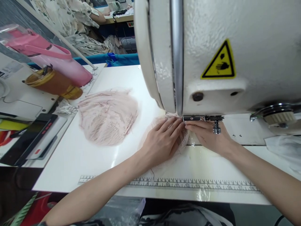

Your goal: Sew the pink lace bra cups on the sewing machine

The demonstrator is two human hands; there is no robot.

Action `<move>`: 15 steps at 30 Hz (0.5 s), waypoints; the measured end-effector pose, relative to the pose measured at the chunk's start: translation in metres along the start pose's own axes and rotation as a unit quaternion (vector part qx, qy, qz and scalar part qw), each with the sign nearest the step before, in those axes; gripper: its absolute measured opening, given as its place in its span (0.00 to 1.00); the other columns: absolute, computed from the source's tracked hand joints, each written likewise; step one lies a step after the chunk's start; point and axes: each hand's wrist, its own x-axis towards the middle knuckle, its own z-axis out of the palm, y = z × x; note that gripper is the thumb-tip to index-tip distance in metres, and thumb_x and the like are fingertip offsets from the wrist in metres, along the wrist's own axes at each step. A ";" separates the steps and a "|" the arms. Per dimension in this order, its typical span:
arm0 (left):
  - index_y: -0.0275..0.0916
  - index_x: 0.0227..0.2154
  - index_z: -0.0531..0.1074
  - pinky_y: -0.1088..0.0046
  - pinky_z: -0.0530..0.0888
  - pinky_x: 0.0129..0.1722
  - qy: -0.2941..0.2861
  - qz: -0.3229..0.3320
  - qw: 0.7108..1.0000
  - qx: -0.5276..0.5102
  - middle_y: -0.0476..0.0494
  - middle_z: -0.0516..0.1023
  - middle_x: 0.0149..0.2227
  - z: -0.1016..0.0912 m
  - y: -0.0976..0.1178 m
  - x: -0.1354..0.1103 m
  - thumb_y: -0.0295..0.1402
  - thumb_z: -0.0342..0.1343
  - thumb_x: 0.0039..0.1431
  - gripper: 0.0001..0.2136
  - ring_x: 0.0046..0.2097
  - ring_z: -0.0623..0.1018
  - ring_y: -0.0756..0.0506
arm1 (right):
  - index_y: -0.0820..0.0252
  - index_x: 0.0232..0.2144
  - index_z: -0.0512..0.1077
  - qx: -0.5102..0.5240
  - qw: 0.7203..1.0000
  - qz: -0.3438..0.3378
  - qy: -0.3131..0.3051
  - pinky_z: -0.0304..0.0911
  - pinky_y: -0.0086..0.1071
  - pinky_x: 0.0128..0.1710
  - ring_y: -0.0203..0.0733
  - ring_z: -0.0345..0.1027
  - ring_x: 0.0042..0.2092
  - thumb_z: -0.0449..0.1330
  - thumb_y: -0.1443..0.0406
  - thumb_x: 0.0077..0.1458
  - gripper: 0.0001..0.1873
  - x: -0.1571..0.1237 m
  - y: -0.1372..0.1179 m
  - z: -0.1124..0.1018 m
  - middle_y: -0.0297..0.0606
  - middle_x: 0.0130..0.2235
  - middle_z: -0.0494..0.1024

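A pale pink lace piece lies partly under the head of a white sewing machine. My left hand rests flat on this lace, fingers stretched toward the needle area. From the other side my right hand reaches in with its fingers together, closed at the lace's right edge. The fingertips of both hands nearly meet below the machine head, where the metal presser parts hide some of the contact. Farther left on the white table, a second pale pink lace piece lies spread out, away from both hands.
A printed ruler runs along the table's front edge. To the left are a pink bottle, a brown cup and a black device. Translucent plastic lies at right. Another person's patterned sleeve shows behind.
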 end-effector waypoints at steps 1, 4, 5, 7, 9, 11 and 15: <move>0.30 0.58 0.63 0.57 0.67 0.59 -0.003 -0.003 1.000 -0.002 0.37 0.65 0.60 0.000 0.000 0.001 0.31 0.43 0.64 0.21 0.62 0.64 0.38 | 0.39 0.46 0.73 0.009 1.000 0.001 -0.004 0.70 0.35 0.35 0.40 0.73 0.41 0.50 0.66 0.58 0.19 0.001 0.000 0.000 0.25 0.43 0.79; 0.30 0.58 0.62 0.57 0.67 0.59 -0.013 -0.014 1.000 -0.005 0.38 0.65 0.60 0.001 -0.001 0.002 0.32 0.43 0.65 0.21 0.62 0.64 0.39 | 0.38 0.46 0.73 0.027 1.000 0.013 -0.003 0.70 0.36 0.35 0.40 0.73 0.40 0.51 0.65 0.58 0.18 0.003 0.002 0.003 0.25 0.43 0.79; 0.30 0.58 0.62 0.57 0.67 0.59 -0.014 -0.016 1.000 -0.006 0.38 0.65 0.60 0.001 -0.001 0.002 0.32 0.43 0.65 0.21 0.62 0.63 0.39 | 0.38 0.46 0.73 0.029 0.999 0.018 0.000 0.70 0.36 0.35 0.40 0.73 0.40 0.51 0.65 0.59 0.18 0.004 0.003 0.003 0.25 0.43 0.79; 0.29 0.58 0.62 0.57 0.66 0.59 -0.015 -0.018 1.000 -0.010 0.38 0.64 0.60 0.002 -0.001 0.003 0.32 0.42 0.65 0.21 0.62 0.63 0.39 | 0.38 0.47 0.72 0.029 0.999 0.023 0.006 0.70 0.37 0.35 0.41 0.72 0.40 0.50 0.64 0.59 0.18 0.003 0.004 0.005 0.25 0.43 0.79; 0.30 0.58 0.62 0.57 0.66 0.59 -0.015 -0.021 1.000 -0.013 0.37 0.64 0.60 0.003 -0.001 0.003 0.32 0.42 0.65 0.21 0.62 0.64 0.39 | 0.38 0.48 0.71 0.026 0.999 0.023 0.007 0.70 0.37 0.35 0.42 0.72 0.41 0.50 0.63 0.59 0.18 0.003 0.004 0.007 0.26 0.43 0.79; 0.30 0.58 0.62 0.57 0.66 0.59 -0.014 -0.022 1.000 -0.014 0.37 0.65 0.60 0.003 -0.001 0.003 0.32 0.42 0.65 0.21 0.62 0.64 0.39 | 0.39 0.47 0.72 0.026 0.999 0.025 0.001 0.69 0.37 0.36 0.42 0.72 0.41 0.50 0.63 0.60 0.18 0.003 0.004 0.007 0.27 0.43 0.79; 0.30 0.58 0.63 0.57 0.67 0.59 -0.008 -0.019 1.000 -0.004 0.37 0.66 0.59 0.003 -0.001 0.004 0.32 0.42 0.66 0.20 0.61 0.65 0.39 | 0.42 0.45 0.74 0.050 0.997 0.052 -0.032 0.68 0.36 0.34 0.40 0.74 0.38 0.48 0.61 0.61 0.16 0.004 0.002 0.004 0.28 0.43 0.79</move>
